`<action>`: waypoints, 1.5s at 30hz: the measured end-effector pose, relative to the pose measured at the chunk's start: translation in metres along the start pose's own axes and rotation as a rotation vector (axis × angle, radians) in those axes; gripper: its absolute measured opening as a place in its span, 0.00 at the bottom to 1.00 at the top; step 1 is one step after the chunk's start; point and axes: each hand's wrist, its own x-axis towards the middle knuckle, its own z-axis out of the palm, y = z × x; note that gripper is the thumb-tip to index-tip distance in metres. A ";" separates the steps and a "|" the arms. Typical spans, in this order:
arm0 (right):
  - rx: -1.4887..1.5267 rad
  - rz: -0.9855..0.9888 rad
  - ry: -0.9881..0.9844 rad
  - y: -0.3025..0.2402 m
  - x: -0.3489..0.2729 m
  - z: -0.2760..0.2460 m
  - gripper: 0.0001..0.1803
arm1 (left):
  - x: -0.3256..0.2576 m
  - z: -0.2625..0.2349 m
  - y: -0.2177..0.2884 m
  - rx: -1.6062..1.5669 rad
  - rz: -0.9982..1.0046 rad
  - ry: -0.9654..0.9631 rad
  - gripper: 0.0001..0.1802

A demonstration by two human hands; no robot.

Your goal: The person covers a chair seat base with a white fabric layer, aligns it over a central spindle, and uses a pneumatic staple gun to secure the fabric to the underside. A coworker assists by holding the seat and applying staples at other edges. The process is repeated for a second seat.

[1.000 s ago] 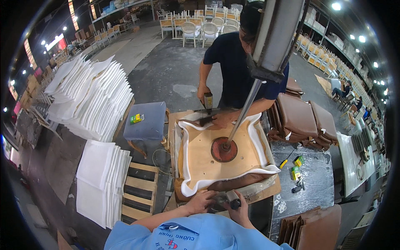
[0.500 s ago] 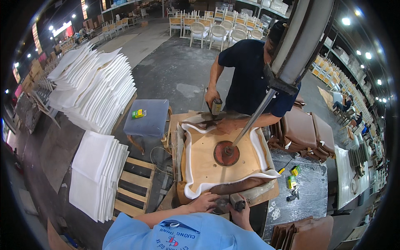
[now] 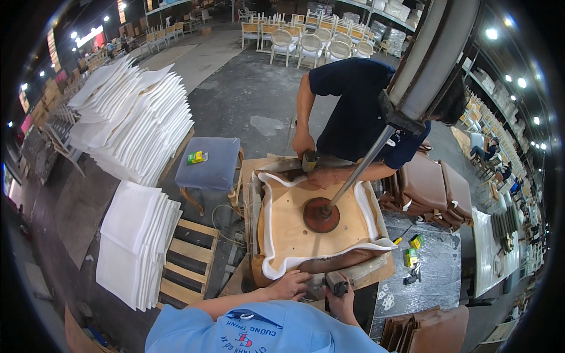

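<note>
A wooden seat panel (image 3: 288,235) lies under a red round press foot (image 3: 321,215) on a metal rod (image 3: 359,170). White foam (image 3: 268,250) and a brown cover (image 3: 335,262) surround the panel's edges. At the near edge, my left hand (image 3: 290,285) lies against the cover with its fingers stretched out. Just to its right, my right hand (image 3: 342,305) grips a dark staple gun (image 3: 336,283) beside the near edge. Across the panel, a co-worker in a dark shirt holds another staple gun (image 3: 309,160), their other hand (image 3: 322,176) on the far edge.
White foam sheets (image 3: 138,235) are stacked at left by a wooden pallet (image 3: 191,259). A blue stool (image 3: 209,165) carries a small green-yellow box (image 3: 197,157). Brown padded seats (image 3: 421,182) are piled at right, near a plastic-covered table (image 3: 435,265) with small boxes. The press column (image 3: 432,53) rises overhead.
The co-worker has leaned to the right, head now behind the column, and their staple gun has tipped lower at the far edge. My hands have barely moved.
</note>
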 end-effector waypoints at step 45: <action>0.023 0.004 -0.024 0.004 0.002 -0.001 0.37 | 0.003 -0.002 0.001 -0.005 0.027 0.036 0.12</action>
